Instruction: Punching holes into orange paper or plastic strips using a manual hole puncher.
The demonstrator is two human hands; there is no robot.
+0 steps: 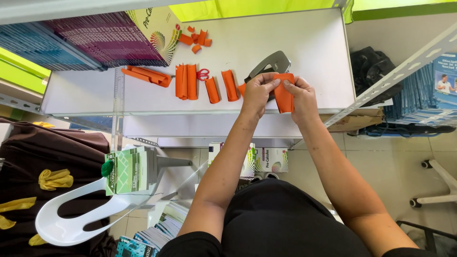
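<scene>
Both my hands hold a folded strip of orange paper (284, 97) above the front edge of a white shelf (266, 43). My left hand (257, 93) pinches its top left corner, and my right hand (302, 97) grips its right side. Just behind the hands lies a grey hole punch (273, 63), partly hidden by them. Several more folded orange strips (186, 81) lie in a row to the left on the shelf, with red-handled scissors (203, 74) among them. Small orange scraps (196, 38) sit further back.
Stacked books (95, 40) fill the shelf's back left. A white plastic chair (71, 219) with a green booklet stands lower left beside dark cloth with yellow ribbons. More books lie on the floor under the shelf. A metal shelf frame (404, 66) and black bag are at right.
</scene>
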